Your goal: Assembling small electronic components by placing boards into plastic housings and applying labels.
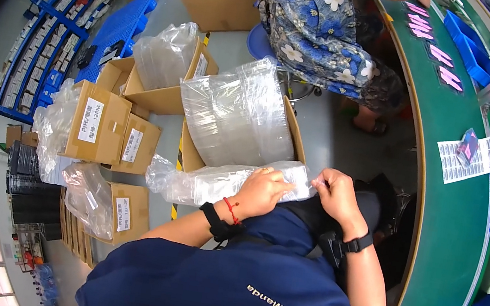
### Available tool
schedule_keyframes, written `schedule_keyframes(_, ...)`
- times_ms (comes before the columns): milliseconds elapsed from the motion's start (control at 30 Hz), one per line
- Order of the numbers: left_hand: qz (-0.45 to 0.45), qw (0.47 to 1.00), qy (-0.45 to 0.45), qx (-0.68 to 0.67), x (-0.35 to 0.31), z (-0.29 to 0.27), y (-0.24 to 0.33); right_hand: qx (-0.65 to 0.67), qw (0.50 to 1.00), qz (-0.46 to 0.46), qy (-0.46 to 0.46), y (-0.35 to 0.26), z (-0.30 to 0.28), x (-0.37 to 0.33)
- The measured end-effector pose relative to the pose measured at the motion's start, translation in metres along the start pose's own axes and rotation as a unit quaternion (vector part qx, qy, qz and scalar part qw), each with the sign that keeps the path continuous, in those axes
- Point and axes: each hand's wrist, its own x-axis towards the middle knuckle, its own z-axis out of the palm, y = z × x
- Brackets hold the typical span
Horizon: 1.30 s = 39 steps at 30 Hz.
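A long clear plastic bag point(202, 183) lies across my lap, with what looks like a stack of clear plastic trays inside. My left hand point(262, 191) is closed on the bag near its right end, the fingers bent over the film. At that same end my right hand point(339, 195) pinches a bit of clear film between thumb and fingers. Just beyond the bag, a larger bundle of clear trays in plastic wrap point(238, 113) stands tilted in an open cardboard box point(295, 129). A dark band with a small device sits on each wrist.
Cardboard boxes point(112, 132) holding plastic-wrapped bundles stand to the left. A green workbench point(435, 247) runs along the right, bearing blue bins point(470, 48), pink pieces point(441, 56) and a label sheet point(481, 158). Ahead, a person in a floral dress point(315, 36) is at the bench.
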Motion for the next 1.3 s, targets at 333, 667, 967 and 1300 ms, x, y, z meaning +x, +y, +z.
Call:
schedule_keyframes(333, 0.039, 0.989, -0.131, -0.056, 0.008, -0.025, -0.005, -0.023, 0.999, 0.023, 0.003, -0.005, 0.0, 0.021)
schedule_keyframes(667, 0.026, 0.999, -0.04, 0.024, 0.002, -0.061, -0.014, -0.101, 0.982, -0.159, -0.035, -0.049, 0.005, 0.024)
schedule_keyframes(967, 0.097, 0.994, -0.029, -0.034, 0.014, -0.065, -0.027, -0.004, 0.978, -0.137, -0.158, -0.042, 0.032, 0.026)
schedule_keyframes(1300, 0.106, 0.98, -0.157, 0.054, 0.017, -0.08, -0.015, -0.109, 0.956, -0.197, -0.19, -0.048, 0.018, 0.037)
